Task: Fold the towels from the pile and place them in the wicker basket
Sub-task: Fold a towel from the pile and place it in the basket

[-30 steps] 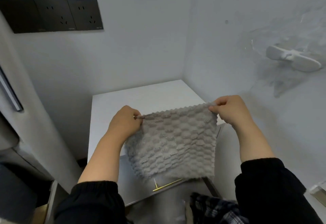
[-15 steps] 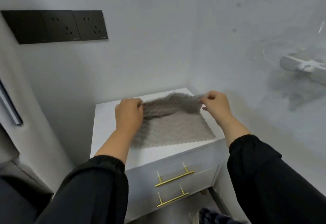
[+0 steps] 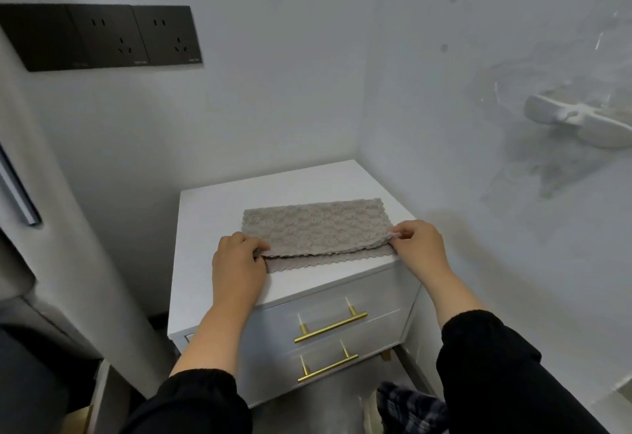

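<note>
Along the front edge of the nightstand [image 3: 212, 214], the towel [image 3: 314, 225] lies long left to right; left hand [image 3: 236, 266] and right hand [image 3: 419, 245] pinch its near corners.

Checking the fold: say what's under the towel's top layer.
The towel's lower layer, its scalloped edge peeking out in front, on the white cabinet. The rest underneath is covered.

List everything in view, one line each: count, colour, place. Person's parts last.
cabinet: one, white, in the corner
towel: one, grey-beige, folded over on the cabinet top
drawer handles: two, gold, cabinet front
socket panel: one, black, upper left wall
wall holder: one, white, right wall
checked cloth: one, dark, bottom edge
left hand: one, pinching the towel's left corner
right hand: one, pinching the towel's right corner
sleeves: two, black, bottom
</note>
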The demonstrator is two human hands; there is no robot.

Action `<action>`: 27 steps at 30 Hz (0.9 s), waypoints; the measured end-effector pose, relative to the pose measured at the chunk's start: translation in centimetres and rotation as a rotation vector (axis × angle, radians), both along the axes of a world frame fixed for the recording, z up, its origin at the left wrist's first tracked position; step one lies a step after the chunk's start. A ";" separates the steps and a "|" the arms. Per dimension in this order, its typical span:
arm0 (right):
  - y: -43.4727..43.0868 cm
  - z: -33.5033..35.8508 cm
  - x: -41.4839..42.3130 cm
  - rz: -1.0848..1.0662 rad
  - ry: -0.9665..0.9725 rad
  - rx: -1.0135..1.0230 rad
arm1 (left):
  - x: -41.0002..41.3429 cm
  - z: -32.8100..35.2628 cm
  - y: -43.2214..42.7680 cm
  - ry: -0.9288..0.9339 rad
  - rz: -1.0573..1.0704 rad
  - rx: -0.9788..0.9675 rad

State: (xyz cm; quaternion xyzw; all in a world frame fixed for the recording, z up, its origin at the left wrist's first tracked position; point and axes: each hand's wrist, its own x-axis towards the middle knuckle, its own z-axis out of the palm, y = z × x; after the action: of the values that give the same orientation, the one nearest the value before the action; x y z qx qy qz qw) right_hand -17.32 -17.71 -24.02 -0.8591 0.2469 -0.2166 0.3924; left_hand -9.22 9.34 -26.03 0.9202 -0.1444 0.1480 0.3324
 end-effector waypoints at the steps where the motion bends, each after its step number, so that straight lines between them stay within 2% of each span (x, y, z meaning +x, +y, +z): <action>1: 0.0 0.0 0.0 -0.005 0.009 -0.021 | 0.1 0.1 0.0 -0.012 -0.008 -0.013; 5: -0.1 0.0 -0.2 -0.005 0.045 -0.093 | -0.2 0.5 -0.1 -0.015 -0.076 -0.024; 12: 0.7 0.4 -0.3 -0.049 0.088 -0.110 | -1.1 1.0 -0.7 -0.091 -0.190 0.087; 15: 0.8 -0.1 0.2 -0.139 0.265 -0.290 | -2.3 1.4 -2.0 -0.006 -0.292 0.186; 17: 1.0 -0.4 0.5 -0.161 0.406 -0.409 | -3.0 1.3 -2.7 -0.027 -0.336 0.246; 19: 1.2 -0.5 0.6 -0.152 0.457 -0.447 | -3.6 1.7 -3.0 -0.020 -0.356 0.282; 21: 1.3 -0.5 0.6 -0.132 0.432 -0.387 | -4.0 2.6 -3.2 0.010 -0.370 0.325; 23: 1.4 -0.2 0.3 -0.106 0.302 -0.201 | -4.6 3.7 -3.6 0.098 -0.417 0.317; 25: 1.5 0.7 -0.1 -0.072 0.059 0.084 | -5.5 4.7 -3.8 0.393 -0.538 0.128; 26: 1.4 1.3 -0.2 -0.056 -0.057 0.209 | -6.1 5.3 -3.9 0.571 -0.613 -0.034; 27: 1.3 2.1 -0.5 -0.029 -0.159 0.320 | -6.4 5.8 -3.9 0.668 -0.644 -0.176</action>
State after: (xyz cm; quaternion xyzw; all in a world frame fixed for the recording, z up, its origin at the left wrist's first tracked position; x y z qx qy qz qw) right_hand -17.77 -16.41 -21.97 -0.7622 0.2587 -0.2472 0.5395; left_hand -15.64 5.42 -20.23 0.7942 -0.2943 -0.2552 0.4664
